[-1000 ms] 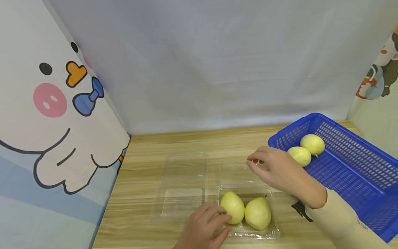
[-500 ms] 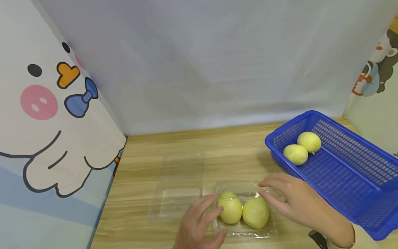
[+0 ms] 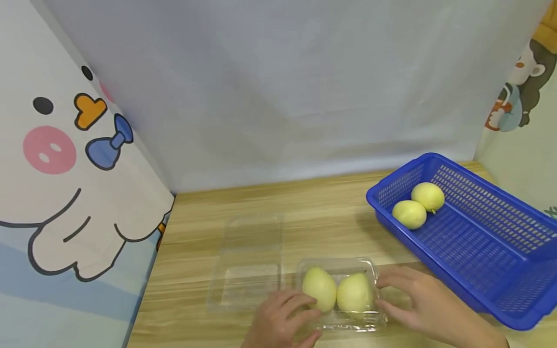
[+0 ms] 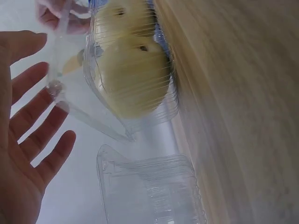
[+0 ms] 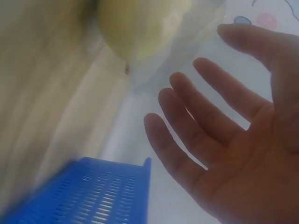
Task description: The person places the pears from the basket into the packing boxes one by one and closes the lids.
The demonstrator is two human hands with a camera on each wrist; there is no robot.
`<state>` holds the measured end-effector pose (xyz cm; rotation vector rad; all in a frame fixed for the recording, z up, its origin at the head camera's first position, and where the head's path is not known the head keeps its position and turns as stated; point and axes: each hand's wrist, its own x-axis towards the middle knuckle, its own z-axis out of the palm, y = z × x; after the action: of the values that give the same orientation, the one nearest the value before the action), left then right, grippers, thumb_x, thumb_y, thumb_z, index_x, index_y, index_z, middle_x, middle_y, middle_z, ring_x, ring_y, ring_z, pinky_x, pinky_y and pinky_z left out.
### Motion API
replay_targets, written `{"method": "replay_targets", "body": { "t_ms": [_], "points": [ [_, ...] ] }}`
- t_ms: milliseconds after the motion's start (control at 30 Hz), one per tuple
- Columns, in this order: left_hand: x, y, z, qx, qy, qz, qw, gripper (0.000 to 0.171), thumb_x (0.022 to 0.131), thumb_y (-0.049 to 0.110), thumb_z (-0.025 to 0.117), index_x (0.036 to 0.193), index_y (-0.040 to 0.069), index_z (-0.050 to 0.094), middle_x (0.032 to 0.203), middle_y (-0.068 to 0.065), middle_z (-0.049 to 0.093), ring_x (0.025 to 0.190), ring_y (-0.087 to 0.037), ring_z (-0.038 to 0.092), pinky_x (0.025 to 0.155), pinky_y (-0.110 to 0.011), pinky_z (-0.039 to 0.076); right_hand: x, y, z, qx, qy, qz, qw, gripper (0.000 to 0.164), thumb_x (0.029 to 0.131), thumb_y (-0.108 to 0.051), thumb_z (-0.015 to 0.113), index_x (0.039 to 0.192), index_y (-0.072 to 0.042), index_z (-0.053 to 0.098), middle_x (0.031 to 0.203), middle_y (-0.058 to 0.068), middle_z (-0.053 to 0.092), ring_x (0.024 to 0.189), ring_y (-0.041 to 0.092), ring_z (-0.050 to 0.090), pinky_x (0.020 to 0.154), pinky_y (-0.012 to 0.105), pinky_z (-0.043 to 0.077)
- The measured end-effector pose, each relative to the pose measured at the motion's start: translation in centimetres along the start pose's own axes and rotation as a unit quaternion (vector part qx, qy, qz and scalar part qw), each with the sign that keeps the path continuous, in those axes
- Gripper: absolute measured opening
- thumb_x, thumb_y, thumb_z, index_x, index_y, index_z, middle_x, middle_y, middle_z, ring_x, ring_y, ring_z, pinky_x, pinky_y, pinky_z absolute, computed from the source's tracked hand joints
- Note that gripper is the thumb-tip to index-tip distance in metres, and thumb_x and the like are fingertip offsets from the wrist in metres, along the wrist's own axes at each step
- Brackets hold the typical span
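From the head view, two smooth, rounded yellow-green fruits point(image 3: 319, 290) sit side by side in a clear, thin plastic box point(image 3: 348, 327) on the near part of the table; left of it lies an open second box point(image 3: 252, 280), and to the right a blue perforated basket point(image 3: 474, 261) holds two more fruits point(image 3: 418, 205). The table point(image 3: 330, 212) is wood-grained, backed by pale cloth point(image 3: 304, 96), with a printed cartoon point(image 3: 50, 150) at left. From the left wrist, the left hand point(image 3: 283, 319) has loose, spread fingers by the tilted lid point(image 4: 74, 86); contact is unclear. From the right wrist, the right hand point(image 3: 428, 304) is relaxed, grasping nothing visible. A second ago the lid lay folded back on the far side; now it leans over the fruits, and the right hand has moved nearer, to the box's right side.
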<state>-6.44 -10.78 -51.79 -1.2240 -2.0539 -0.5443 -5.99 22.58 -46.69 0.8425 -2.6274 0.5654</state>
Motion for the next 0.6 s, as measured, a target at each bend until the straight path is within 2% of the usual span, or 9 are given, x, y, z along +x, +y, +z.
{"method": "replay_targets", "body": {
  "t_ms": [67,133,267,367,467,600],
  "points": [
    [-0.1,0.1,-0.1,0.002,-0.016,-0.001,0.9999,0.039,0.069,0.042,0.096,0.1,0.023,0.081,0.111,0.007,0.077,0.103,-0.009,0.071,0.092,-0.022,0.06,-0.7,0.2,0.6,0.004,0.006,-0.016,1.0,0.031,0.077,-0.038,0.094,0.102,-0.029,0.078,0.11,-0.011,0.077,0.099,0.014,0.075,0.082,0.036,0.065],
    [-0.3,0.2,-0.1,0.003,-0.031,-0.004,0.9995,0.039,0.068,0.042,0.097,0.098,0.023,0.081,0.109,0.008,0.077,0.102,-0.008,0.07,0.09,-0.02,0.059,-1.2,0.4,1.2,0.008,0.013,-0.034,0.999,0.028,0.081,-0.042,0.092,0.103,-0.031,0.078,0.116,-0.007,0.076,0.101,0.016,0.075,0.086,0.029,0.064],
    [-0.4,0.4,-0.3,0.002,-0.068,-0.022,0.9974,0.037,0.067,0.04,0.098,0.097,0.025,0.081,0.108,0.01,0.076,0.102,-0.007,0.069,0.09,-0.019,0.058,-1.7,0.5,2.2,0.028,0.035,-0.075,0.996,0.016,0.092,-0.047,0.082,0.104,-0.037,0.077,0.127,-0.002,0.073,0.11,0.019,0.073,0.106,0.012,0.05],
    [-0.4,0.6,-0.4,-0.008,-0.092,-0.041,0.9949,0.036,0.067,0.036,0.098,0.097,0.025,0.082,0.109,0.01,0.076,0.104,-0.007,0.07,0.092,-0.019,0.059,-1.8,0.5,2.6,0.036,0.048,-0.104,0.993,0.015,0.099,-0.052,0.072,0.103,-0.038,0.078,0.129,-0.001,0.072,0.115,0.021,0.07,0.115,0.012,0.043],
    [-0.4,0.7,-0.4,-0.012,-0.102,-0.049,0.9935,0.034,0.068,0.031,0.099,0.096,0.026,0.081,0.11,0.009,0.076,0.105,-0.008,0.07,0.094,-0.02,0.059,-1.8,0.5,2.9,0.037,0.055,-0.128,0.99,0.022,0.1,-0.056,0.069,0.101,-0.036,0.079,0.128,-0.001,0.072,0.117,0.02,0.068,0.119,0.014,0.04],
    [-0.4,0.6,-0.3,0.001,-0.101,-0.041,0.994,0.034,0.067,0.03,0.099,0.095,0.027,0.08,0.113,0.007,0.076,0.109,-0.01,0.069,0.097,-0.023,0.059,-1.7,0.7,3.2,0.04,0.067,-0.16,0.984,0.024,0.096,-0.055,0.074,0.099,-0.031,0.079,0.127,0.002,0.073,0.116,0.022,0.068,0.126,0.016,0.031]
  ]
}}
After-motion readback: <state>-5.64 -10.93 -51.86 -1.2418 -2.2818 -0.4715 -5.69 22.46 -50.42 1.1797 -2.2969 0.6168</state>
